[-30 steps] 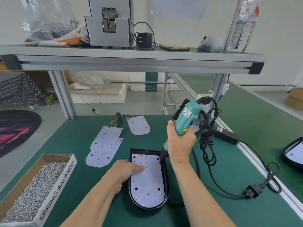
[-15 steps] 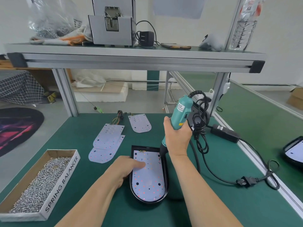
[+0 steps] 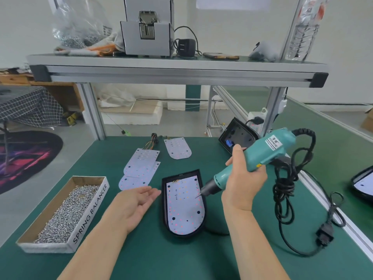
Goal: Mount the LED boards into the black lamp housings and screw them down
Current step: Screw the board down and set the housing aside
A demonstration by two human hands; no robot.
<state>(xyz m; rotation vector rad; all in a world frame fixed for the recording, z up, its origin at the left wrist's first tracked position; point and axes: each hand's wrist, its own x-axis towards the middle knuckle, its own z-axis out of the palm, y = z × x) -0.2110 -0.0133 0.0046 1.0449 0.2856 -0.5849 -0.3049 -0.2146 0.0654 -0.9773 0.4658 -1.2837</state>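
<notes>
A black lamp housing (image 3: 163, 201) lies on the green table with a white LED board (image 3: 184, 209) seated inside it. My right hand (image 3: 241, 184) grips a teal electric screwdriver (image 3: 262, 154), tilted so its bit hovers over the board's right edge. My left hand (image 3: 135, 205) hangs palm up, fingers straight, just left of the housing and apart from it. Loose LED boards (image 3: 141, 168) lie farther back, one more LED board (image 3: 177, 148) beside them. An empty second housing (image 3: 238, 136) stands behind the screwdriver.
A cardboard box of screws (image 3: 64, 213) sits at the front left. The screwdriver's black cable (image 3: 286, 190) coils over the table's right side to a plug (image 3: 324, 235). Another housing (image 3: 363, 184) lies at the far right edge. An aluminium shelf (image 3: 177, 71) spans overhead.
My left hand has lifted off the LED board and turned palm up to the left. My right hand tipped the screwdriver from upright to slanted, body swinging right.
</notes>
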